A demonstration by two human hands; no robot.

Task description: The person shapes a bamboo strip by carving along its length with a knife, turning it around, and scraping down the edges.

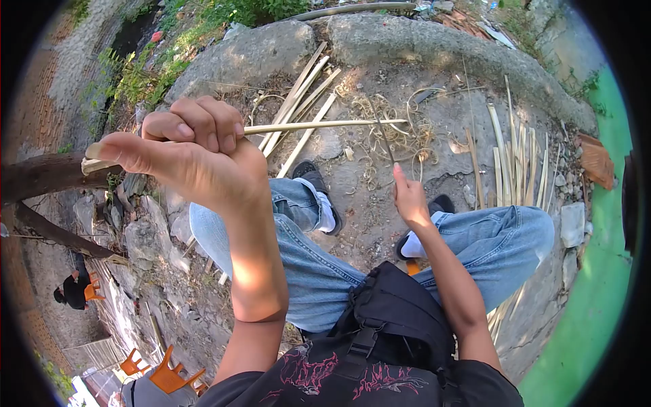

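Observation:
My left hand [193, 146], raised high in front of me, is closed round a pale bamboo strip [312, 126]. The strip points right, roughly level, and its other end shows past my thumb. Lower and to the right, my right hand [411, 198] grips a thin dark knife [384, 139]. Its blade reaches up towards the strip's far end; whether they touch I cannot tell. The knife's handle is mostly hidden in my fist. Curled bamboo shavings [366, 146] lie on the ground beyond and below the blade.
Split bamboo strips [302, 102] lean on a low stone kerb [251, 57]; more strips [519, 163] lie at the right. A brown log [47, 178] is at the left. A brick [595, 161] sits by a green surface [583, 298]. A seated person [73, 285] is far left.

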